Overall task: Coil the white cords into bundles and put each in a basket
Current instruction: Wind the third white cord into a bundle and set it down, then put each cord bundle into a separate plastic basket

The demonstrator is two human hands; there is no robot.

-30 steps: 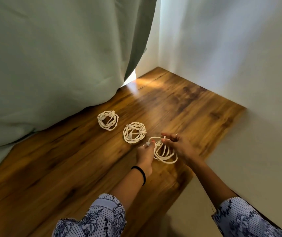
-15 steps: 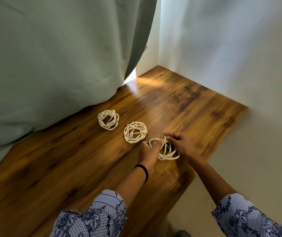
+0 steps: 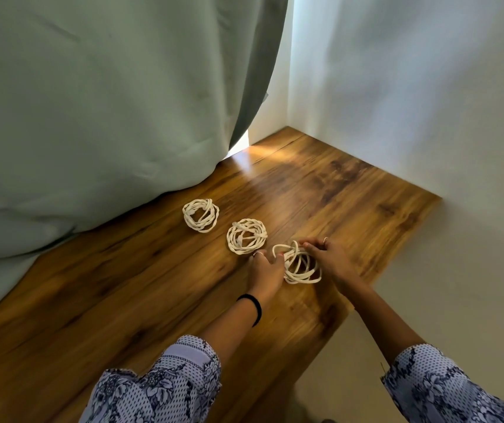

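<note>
Lying on a wooden worktop (image 3: pixel 122 300) are three coiled bundles of white cord. The nearest bundle (image 3: pixel 301 265) is held between both hands: the left hand (image 3: pixel 267 270) touches its left side with fingers loosely bent, and the right hand (image 3: pixel 328 259) pinches a loop at its top. Just beyond this bundle, to its left, the second bundle (image 3: pixel 246 236) is seen, then the third (image 3: pixel 200 215), close to a green curtain (image 3: pixel 107 102).
</note>
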